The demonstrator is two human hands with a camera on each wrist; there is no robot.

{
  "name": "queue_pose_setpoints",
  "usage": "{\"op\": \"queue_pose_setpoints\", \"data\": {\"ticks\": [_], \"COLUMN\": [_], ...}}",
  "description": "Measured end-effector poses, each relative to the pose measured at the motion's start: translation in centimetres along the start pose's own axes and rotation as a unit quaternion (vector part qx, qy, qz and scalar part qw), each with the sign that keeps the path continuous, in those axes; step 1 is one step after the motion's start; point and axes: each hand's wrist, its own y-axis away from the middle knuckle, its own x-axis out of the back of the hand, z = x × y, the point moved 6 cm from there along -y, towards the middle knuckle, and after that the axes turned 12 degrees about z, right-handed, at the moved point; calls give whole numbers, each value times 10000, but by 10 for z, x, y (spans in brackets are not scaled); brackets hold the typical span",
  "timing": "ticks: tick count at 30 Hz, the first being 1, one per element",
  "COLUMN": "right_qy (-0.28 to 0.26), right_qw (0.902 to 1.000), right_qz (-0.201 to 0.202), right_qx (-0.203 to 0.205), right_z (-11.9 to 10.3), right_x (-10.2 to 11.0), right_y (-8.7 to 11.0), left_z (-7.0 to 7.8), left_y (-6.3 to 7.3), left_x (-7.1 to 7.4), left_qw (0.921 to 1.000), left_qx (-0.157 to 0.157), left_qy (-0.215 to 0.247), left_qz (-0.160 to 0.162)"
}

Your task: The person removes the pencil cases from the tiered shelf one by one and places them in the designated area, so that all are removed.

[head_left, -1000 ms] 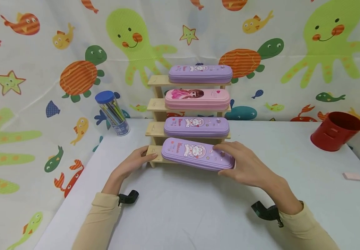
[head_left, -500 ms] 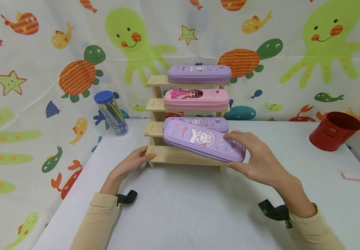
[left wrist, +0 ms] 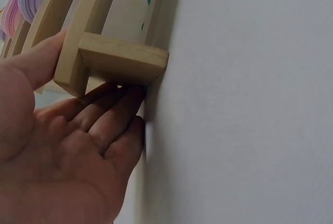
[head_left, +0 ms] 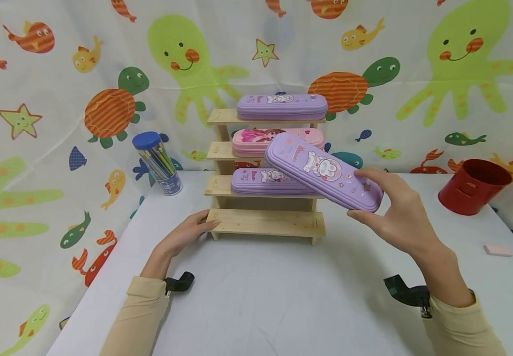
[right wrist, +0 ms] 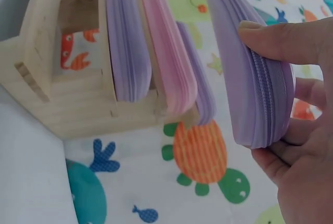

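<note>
A purple zippered pencil case (head_left: 325,170) with a rabbit print is held in the air, tilted, by my right hand (head_left: 405,217). In the right wrist view the thumb (right wrist: 281,41) lies along its zipper side, with the other fingers around its far side. My left hand (head_left: 185,240) grips the left end of the lowest step of a wooden tiered rack (head_left: 265,222). Its thumb rests on the step and its fingers reach beneath, as the left wrist view shows. The raised case partly hides a pink case (head_left: 252,143) and a second purple case (head_left: 256,182).
Another purple case (head_left: 283,106) lies on the rack's top step. Left of the rack stands a clear tub of pens (head_left: 158,163) with a blue lid. To the right are a red metal bucket (head_left: 467,190) and a pink eraser-like block (head_left: 498,250). A sea-animal cloth hangs behind.
My right hand has lifted the purple pencil case off the lowest step, up and to the right, leaving that step bare. My left hand has stayed at the rack's left end.
</note>
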Motion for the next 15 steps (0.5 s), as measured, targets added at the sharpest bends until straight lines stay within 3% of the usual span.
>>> {"op": "queue_pose_setpoints", "data": {"ticks": [8, 15], "right_qy": [145, 637], "right_qw": [9973, 9894], "right_qz": [425, 558], "right_qx": [-582, -1184], "right_z": [17, 35], "right_x": [18, 28], "right_y": [-4, -4], "left_z": [0, 0], "left_y": [1, 2], "left_x": [0, 0], "left_qw": [10000, 10000], "left_qx": [53, 22], "left_qy": [51, 7], "left_qz": [-46, -28]}}
